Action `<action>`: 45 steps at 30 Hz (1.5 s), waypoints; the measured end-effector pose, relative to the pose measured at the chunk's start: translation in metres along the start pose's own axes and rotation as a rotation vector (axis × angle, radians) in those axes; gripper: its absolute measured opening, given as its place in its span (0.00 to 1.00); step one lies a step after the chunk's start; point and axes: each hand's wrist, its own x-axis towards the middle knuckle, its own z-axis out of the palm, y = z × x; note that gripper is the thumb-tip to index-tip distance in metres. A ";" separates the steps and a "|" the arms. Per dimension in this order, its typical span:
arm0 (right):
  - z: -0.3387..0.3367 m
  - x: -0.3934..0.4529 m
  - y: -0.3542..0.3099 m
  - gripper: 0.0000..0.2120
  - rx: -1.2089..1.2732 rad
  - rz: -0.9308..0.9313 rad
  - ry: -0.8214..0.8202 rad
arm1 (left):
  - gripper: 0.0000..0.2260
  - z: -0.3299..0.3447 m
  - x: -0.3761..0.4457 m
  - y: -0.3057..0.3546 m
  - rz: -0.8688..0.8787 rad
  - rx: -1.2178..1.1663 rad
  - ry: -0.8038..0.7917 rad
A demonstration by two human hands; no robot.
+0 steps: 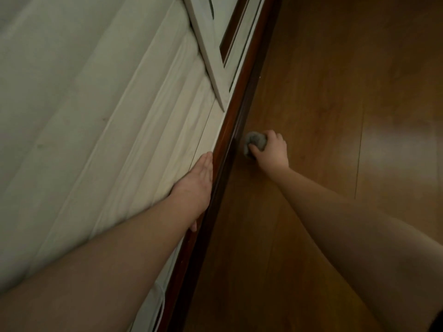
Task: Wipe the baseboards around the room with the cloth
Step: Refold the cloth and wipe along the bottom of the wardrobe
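Head view looks steeply down a pale panelled wall [100, 130] to the dark reddish-brown baseboard [236, 121] running along its foot, with a wooden floor [323, 92] to the right. The right hand [271, 149] grips a bunched grey cloth [255, 141], fingers curled round the wad, and holds it low against or just beside the baseboard's face; whether cloth and wood actually touch is hard to tell from this angle.

To do this stretch well, the cloth should probably stay pressed flat on the board's front face and slide along its length in one steady pass, then take the top ledge, where dust tends to settle. A tight wad covers little surface, so spreading it slightly would likely help. The corner where board meets floor may need a separate low pass.

The right arm reaches forward and down, nearly straight, wrist bent inward toward the wall. The left hand [196, 180] lies flat on the wall just above the baseboard's top edge, fingers straight and together, holding nothing; it seems to brace the person's weight. A white frame [211, 56] leans against the wall further along.
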 end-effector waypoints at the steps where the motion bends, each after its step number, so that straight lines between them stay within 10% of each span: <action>1: 0.001 -0.010 0.009 0.24 0.004 -0.001 0.002 | 0.64 0.000 0.000 0.001 -0.006 -0.007 -0.009; 20: -0.016 -0.075 0.108 0.23 -0.113 -0.312 -0.022 | 0.56 -0.068 0.052 -0.087 -0.261 0.028 0.158; 33: -0.009 -0.068 0.115 0.27 -0.245 -0.366 -0.150 | 0.43 -0.131 0.108 -0.151 -0.118 -0.069 -0.171; 45: -0.017 -0.067 0.109 0.28 -0.280 -0.389 -0.206 | 0.67 -0.134 0.154 -0.177 -0.232 -0.254 -0.289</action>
